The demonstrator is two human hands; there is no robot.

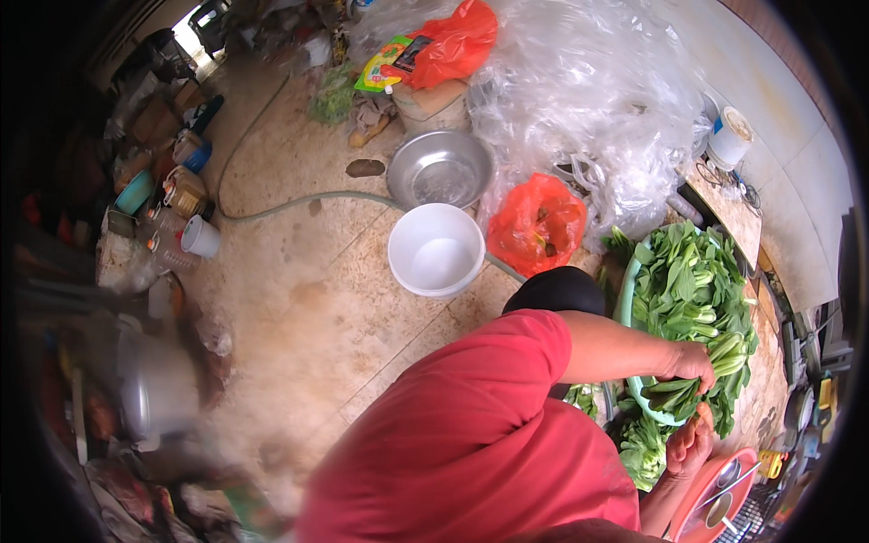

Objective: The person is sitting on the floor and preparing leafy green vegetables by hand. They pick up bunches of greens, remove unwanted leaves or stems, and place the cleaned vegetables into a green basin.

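Note:
My left hand (689, 363) is closed on a bunch of leafy greens (675, 397) at the near side of a light-green plastic basin (626, 298). The basin is heaped with bok choy (689, 285), its pale stems and broad leaves spilling past the rim. Just below, my right hand (689, 444) has its fingers partly curled, with fingertips close to the held leaves. Whether it pinches a leaf is too small to tell. More bok choy (641, 451) lies beneath the basin's near edge, partly behind my red sleeve.
A pink basin (713, 472) with metal ladles sits at lower right. A white bucket (436, 251), a steel bowl (441, 170) and a red plastic bag (536, 220) stand on the floor. A hose (305, 198) crosses it. Clear plastic sheeting (577, 88) piles up behind; jugs (185, 192) line the left.

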